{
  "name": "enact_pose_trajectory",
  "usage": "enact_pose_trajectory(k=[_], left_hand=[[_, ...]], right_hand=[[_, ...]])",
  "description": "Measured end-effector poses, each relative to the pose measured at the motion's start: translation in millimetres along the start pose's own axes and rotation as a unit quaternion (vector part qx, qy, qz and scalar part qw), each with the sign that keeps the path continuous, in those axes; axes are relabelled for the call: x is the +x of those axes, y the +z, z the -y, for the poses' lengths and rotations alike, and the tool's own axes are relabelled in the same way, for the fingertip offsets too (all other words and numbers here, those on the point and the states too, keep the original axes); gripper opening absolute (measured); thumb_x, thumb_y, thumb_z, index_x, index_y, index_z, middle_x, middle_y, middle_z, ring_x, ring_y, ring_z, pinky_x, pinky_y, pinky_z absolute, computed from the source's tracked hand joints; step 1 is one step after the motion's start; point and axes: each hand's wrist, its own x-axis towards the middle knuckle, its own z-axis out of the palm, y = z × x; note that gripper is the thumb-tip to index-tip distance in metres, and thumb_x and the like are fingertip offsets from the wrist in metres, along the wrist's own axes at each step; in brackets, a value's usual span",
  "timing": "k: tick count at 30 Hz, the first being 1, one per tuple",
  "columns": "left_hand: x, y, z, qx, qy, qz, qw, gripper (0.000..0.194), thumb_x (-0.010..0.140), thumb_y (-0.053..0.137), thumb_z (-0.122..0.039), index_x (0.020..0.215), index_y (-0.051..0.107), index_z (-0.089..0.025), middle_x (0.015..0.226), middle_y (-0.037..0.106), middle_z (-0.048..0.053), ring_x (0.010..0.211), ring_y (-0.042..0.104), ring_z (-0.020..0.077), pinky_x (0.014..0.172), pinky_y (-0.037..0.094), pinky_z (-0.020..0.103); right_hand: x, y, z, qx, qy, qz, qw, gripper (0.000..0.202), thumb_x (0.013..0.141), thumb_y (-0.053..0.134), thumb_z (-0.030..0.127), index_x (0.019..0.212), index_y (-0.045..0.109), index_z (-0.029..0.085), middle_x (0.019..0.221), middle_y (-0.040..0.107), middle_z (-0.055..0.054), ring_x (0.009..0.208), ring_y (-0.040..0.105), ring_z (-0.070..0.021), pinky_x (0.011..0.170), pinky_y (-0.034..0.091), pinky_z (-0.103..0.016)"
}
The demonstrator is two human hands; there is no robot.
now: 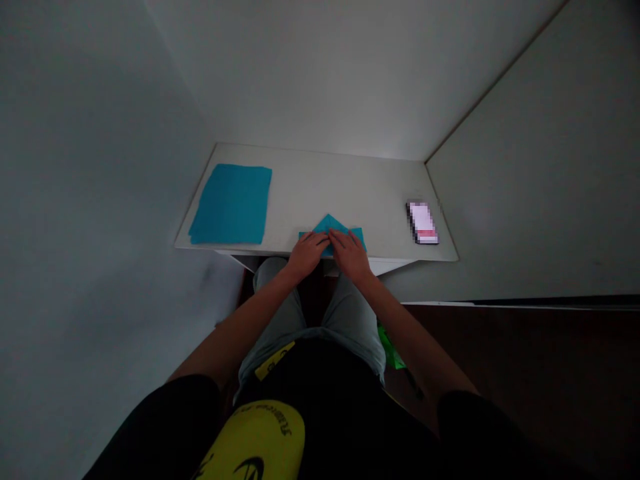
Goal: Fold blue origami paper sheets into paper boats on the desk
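Note:
A folded piece of blue paper (329, 221) lies at the front edge of the white table, its pointed top facing away from me and a flap showing on either side. My left hand (309, 252) grips its left part, fingers bent in toward the middle. From the other side, my right hand (350, 252) has its fingers closed down on the right part. The fingertips of both hands nearly meet at the paper's centre. Both thumbs and the paper's lower part are mostly hidden.
Blue sheets (233, 203) lie in a stack on the left of the white table (345, 180). A phone (423, 223) with a lit, blurred screen rests near the right edge. Walls enclose the table at the back and sides. Something bright green (391, 350) is below, beside my leg.

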Motion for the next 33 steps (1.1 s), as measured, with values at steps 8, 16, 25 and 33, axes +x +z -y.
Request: enact_pose_trajectory(k=[8, 16, 25, 33], left_hand=[[-41.3, -10.4, 38.6, 0.001, 0.021, -0.005, 1.000, 0.077, 0.108, 0.066, -0.045, 0.173, 0.046, -0.010, 0.180, 0.042, 0.020, 0.170, 0.040, 0.0344, 0.141, 0.033, 0.056], [-50.9, -20.2, 49.3, -0.074, -0.031, -0.027, 0.996, 0.049, 0.094, 0.064, -0.008, 0.138, 0.079, -0.022, 0.151, 0.076, 0.012, 0.149, 0.066, 0.0308, 0.133, 0.044, 0.057], [-6.2, -75.8, 60.1, -0.219, -0.163, -0.115, 0.955, 0.042, 0.103, 0.067, -0.060, 0.085, 0.073, -0.021, 0.085, 0.077, 0.003, 0.082, 0.068, 0.0212, 0.078, 0.051, 0.033], [17.3, -49.7, 59.9, -0.035, -0.298, -0.070, 0.951, 0.022, 0.098, 0.077, -0.043, 0.102, 0.070, -0.023, 0.107, 0.078, 0.010, 0.107, 0.070, 0.0315, 0.101, 0.048, 0.046]], right_hand=[[-40.0, -6.3, -42.4, 0.011, -0.016, 0.007, 1.000, 0.097, 0.106, 0.063, 0.069, 0.179, 0.034, 0.010, 0.182, 0.040, -0.023, 0.170, 0.039, -0.0389, 0.139, 0.032, -0.061], [-46.8, -25.7, -47.7, -0.001, 0.049, -0.002, 0.999, 0.043, 0.102, 0.068, 0.027, 0.144, 0.073, 0.019, 0.150, 0.075, -0.017, 0.137, 0.067, -0.0381, 0.114, 0.050, -0.055], [-7.8, -61.2, -59.7, 0.265, 0.153, -0.065, 0.950, 0.044, 0.102, 0.068, 0.068, 0.108, 0.071, 0.024, 0.092, 0.075, -0.005, 0.085, 0.069, -0.0242, 0.077, 0.053, -0.036], [35.2, -28.2, -76.1, 0.144, 0.207, -0.057, 0.966, 0.075, 0.097, 0.073, 0.054, 0.161, 0.055, 0.019, 0.111, 0.082, -0.013, 0.096, 0.076, -0.0325, 0.092, 0.060, -0.049]])
